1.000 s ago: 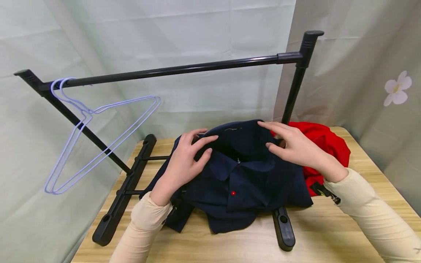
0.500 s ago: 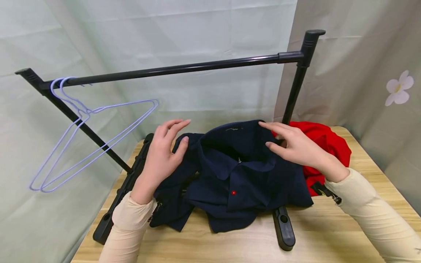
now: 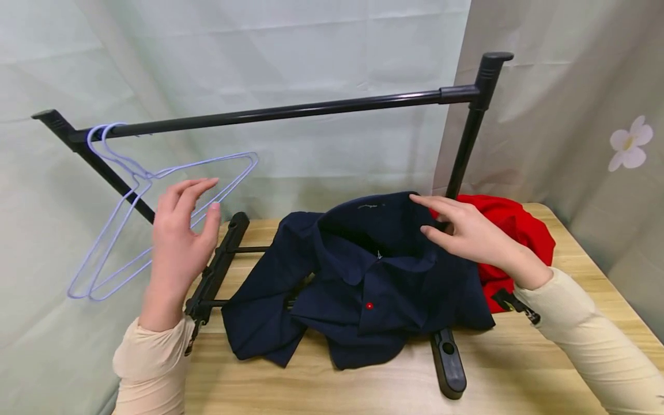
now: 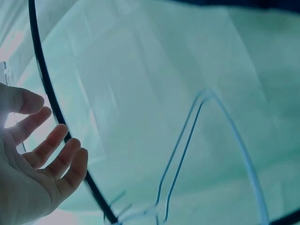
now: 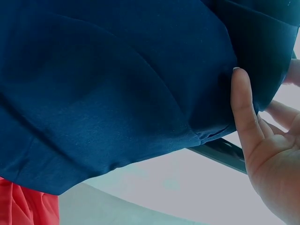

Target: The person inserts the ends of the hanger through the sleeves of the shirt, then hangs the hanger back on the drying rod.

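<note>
A navy collared shirt [image 3: 373, 276] lies crumpled on the wooden table [image 3: 363, 386], draped over the base of a black clothes rack. My right hand [image 3: 461, 233] is at the right side of its raised collar. In the right wrist view the thumb [image 5: 243, 108] lies on the navy fabric [image 5: 117, 93] with the fingers behind its edge, pinching it. My left hand [image 3: 181, 230] is lifted off the shirt, fingers relaxed and holding nothing, just in front of the lilac wire hangers [image 3: 140, 181]. These hang from the rack's top bar [image 3: 290, 110].
A red garment [image 3: 513, 225] is bunched behind the shirt at the right. The rack's two black feet [image 3: 446, 357] [image 3: 220, 265] rest on the table. Pale curtains hang close behind and to the right. The left wrist view shows my open palm [image 4: 33, 164], the hanger wires [image 4: 183, 154] and a black rack bar [image 4: 51, 103].
My left hand let go of the shirt's left collar and moved up and left toward the hangers. The shirt's left side slumped flatter. My right hand stayed put.
</note>
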Motion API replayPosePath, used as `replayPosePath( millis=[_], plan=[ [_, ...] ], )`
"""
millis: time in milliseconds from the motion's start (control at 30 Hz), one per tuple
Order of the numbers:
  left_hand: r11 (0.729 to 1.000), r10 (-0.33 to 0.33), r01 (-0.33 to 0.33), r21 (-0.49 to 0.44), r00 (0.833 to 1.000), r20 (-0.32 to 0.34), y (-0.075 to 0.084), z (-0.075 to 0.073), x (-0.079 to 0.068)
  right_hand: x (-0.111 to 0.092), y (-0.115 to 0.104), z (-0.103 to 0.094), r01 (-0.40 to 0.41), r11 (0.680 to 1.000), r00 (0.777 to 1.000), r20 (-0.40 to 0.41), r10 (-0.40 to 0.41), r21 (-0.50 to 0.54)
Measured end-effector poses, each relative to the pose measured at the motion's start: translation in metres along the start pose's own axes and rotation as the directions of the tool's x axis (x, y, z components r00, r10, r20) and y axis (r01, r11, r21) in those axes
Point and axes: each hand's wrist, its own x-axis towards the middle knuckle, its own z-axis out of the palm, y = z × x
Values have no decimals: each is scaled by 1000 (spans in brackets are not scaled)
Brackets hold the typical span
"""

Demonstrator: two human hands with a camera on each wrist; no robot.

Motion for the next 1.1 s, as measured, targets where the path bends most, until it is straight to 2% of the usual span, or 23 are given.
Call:
replayPosePath(
  millis=[233, 400, 600, 733, 900, 1100],
  plan=[
    [997, -33, 39, 68, 995, -89, -13, -27, 6, -1, 2, -1, -21, 1000, 1000, 13, 21, 5],
    [990, -95, 108, 89, 986, -136, -21, -43, 7, -2, 4, -2, -17, 1000, 1000, 6, 17, -4],
    [972, -159, 180, 154, 978, -137, -29, -65, 8, -3, 3, -2, -21, 1000, 1000, 11, 21, -8],
    [954, -196, 220, 204, 972, -132, -34, -74, 7, -3, 3, -2, -10, 1000, 1000, 8, 10, -6],
    [934, -220, 243, 261, 969, -117, -39, -81, 4, -2, 4, -3, 0, 1000, 1000, 6, 0, -14],
    [922, -244, 264, 284, 964, -104, -47, -83, 2, -3, 3, -3, -15, 1000, 1000, 13, 15, -14]
  ],
)
